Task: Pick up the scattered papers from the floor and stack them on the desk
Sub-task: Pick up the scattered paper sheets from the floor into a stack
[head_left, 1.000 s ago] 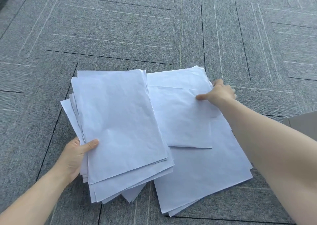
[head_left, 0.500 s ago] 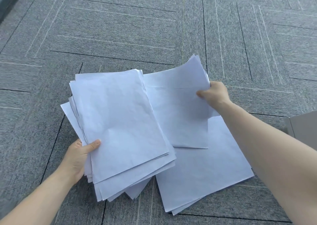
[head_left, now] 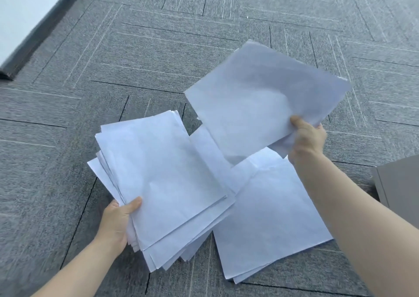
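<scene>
My left hand grips a loose stack of white papers at its near left corner, thumb on top, holding it just above the grey carpet. My right hand pinches a white sheet by its near right corner and holds it up in the air, tilted. Below it, a few more white sheets lie flat on the floor, partly under the held stack.
Grey patterned carpet tiles cover the floor all around. A dark skirting board and pale wall run along the upper left. The corner of a grey cabinet or box stands at the right edge.
My right hand has lifted the top sheet off the floor pile, raising it up and to the right. The left hand still holds its stack; the view has shifted.
</scene>
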Tool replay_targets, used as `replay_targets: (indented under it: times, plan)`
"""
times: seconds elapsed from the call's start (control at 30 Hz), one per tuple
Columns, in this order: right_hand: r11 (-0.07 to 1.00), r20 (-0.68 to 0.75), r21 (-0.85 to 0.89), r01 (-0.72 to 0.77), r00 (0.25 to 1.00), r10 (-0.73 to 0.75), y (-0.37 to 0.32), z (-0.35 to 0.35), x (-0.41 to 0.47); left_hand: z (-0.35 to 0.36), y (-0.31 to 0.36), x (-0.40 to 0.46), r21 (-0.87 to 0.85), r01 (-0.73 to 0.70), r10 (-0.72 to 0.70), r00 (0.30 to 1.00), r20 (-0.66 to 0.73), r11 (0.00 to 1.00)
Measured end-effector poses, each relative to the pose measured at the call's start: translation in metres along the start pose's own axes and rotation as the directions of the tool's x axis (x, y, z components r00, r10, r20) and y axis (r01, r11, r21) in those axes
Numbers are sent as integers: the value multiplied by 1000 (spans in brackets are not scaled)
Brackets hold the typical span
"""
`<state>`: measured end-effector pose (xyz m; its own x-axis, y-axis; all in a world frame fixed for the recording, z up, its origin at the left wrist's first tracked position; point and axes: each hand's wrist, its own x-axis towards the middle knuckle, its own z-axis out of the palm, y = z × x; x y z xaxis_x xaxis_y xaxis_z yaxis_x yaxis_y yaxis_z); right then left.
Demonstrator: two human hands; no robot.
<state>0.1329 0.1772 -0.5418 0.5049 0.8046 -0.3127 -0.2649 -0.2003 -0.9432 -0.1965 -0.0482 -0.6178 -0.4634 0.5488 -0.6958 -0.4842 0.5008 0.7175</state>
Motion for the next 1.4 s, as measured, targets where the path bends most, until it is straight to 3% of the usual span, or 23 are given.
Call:
replay_targets:
  times: [0.23,0.5,0.63,0.73,0.93,1.07,1.33,1.4]
  plan:
    - [965,52,90,-246,969,242,37,11,-56,7,-3,-7,48,16,-18,999,45,999]
    - [891,27,-54,-451,891,453,105,0,-126,16,-4,-14,58,25,-31,993,110,998]
    - [862,45,-231,-452,880,473,119,-7,-146,18,-3,-16,37,91,-91,996,-14,995]
    - [817,93,-329,-474,845,527,121,-14,-154,17,-2,-9,-83,153,-149,987,54,985]
    - [648,149,-563,-514,708,690,134,-18,-166,12,0,-6,129,173,-186,977,100,976]
    - [560,177,-642,-525,609,773,129,-19,-174,11,-4,-3,126,169,-182,978,99,978]
    - [327,235,-922,-207,372,898,113,-19,-176,19,-16,-1,150,106,-113,993,43,983]
    - [301,189,-928,-221,415,890,103,-18,-166,18,-16,0,161,84,-90,995,31,983]
